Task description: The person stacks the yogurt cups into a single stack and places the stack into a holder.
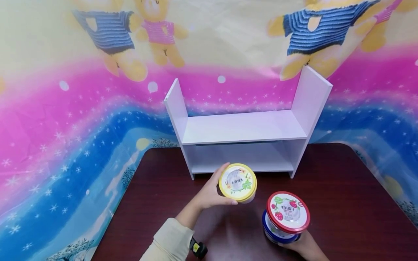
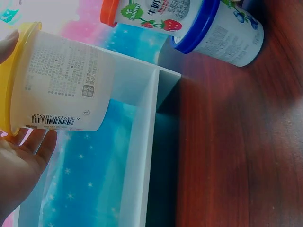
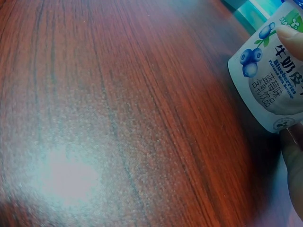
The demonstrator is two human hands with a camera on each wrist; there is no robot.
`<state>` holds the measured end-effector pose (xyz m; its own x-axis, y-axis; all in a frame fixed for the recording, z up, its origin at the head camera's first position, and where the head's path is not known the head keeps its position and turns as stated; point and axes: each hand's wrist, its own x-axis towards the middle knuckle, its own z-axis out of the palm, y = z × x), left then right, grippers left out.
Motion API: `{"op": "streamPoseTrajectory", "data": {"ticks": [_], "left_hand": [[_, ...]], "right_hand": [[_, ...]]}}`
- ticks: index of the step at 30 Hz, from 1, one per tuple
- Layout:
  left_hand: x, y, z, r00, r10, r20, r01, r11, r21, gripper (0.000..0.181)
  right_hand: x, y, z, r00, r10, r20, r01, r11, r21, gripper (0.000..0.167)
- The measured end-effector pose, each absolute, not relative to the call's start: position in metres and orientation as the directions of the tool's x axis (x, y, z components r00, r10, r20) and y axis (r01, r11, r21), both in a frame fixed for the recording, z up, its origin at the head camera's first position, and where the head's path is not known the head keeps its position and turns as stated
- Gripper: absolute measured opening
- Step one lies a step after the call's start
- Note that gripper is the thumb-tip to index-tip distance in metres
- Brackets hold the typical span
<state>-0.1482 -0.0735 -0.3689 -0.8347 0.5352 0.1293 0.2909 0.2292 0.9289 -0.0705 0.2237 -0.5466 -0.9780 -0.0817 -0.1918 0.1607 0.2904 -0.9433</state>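
- The left hand (image 1: 211, 190) grips the yellow tub (image 1: 237, 182), thumb and fingers curled round its rim; the tub is held over the table, in front of the shelf.
- The right hand (image 1: 302, 245) grips the blue tub (image 3: 265, 90), thumb on its side and fingers near its base; I cannot tell whether the base touches the table.
- On the blue tub's lid sits the red tub (image 1: 289, 212), one stack of two, just beside the yellow tub.
- Blue tub's label: 牛奶皮, with the next character cut off, "Blueberries" with smaller English below, and 蓝莓味含乳饮品; blueberries are pictured, and a green badge shows "XIAO", the rest hidden.
- Red tub's lid: 牛奶皮子, with strawberries and a green badge; its side shows 牛奶 and strawberries too.
- Yellow tub: the lid's writing is inverted and too small to read surely; the side carries fine print and one barcode.
- Count of tubs: three, one each with yellow, red and blue lids.
- One black device (image 1: 198, 249) with a yellow label, by the left sleeve (image 1: 171, 241).
- One white shelf (image 1: 243, 127), two side panels and two level boards, stands on the dark red-brown table (image 1: 339, 203).
- Behind, a printed backdrop (image 1: 225, 90) shows four bears, two in blue and two in pink.
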Motion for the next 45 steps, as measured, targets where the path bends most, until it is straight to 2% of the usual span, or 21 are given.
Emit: {"op": "streamPoseTrajectory", "data": {"ticks": [14, 22, 30, 45], "left_hand": [[-0.145, -0.068, -0.353, -0.781, 0.591, 0.201, 0.331, 0.119, 0.936, 0.098], [-0.154, -0.062, -0.368, -0.742, 0.620, 0.255, 0.375, 0.069, 0.924, 0.100], [-0.158, -0.050, -0.373, -0.699, 0.645, 0.309, 0.420, 0.020, 0.907, 0.099], [-0.153, -0.030, -0.369, -0.647, 0.699, 0.305, 0.426, -0.001, 0.905, 0.102]], "right_hand": [[-0.069, 0.223, -0.546, -0.980, -0.094, -0.174, 0.145, 0.254, -0.956, 0.076], [-0.069, 0.223, -0.547, -0.983, -0.118, -0.139, 0.108, 0.233, -0.966, 0.074], [-0.070, 0.223, -0.545, -0.972, -0.117, -0.206, 0.181, 0.194, -0.964, 0.079], [-0.069, 0.222, -0.550, -0.984, -0.122, -0.130, 0.106, 0.183, -0.977, 0.075]]}}
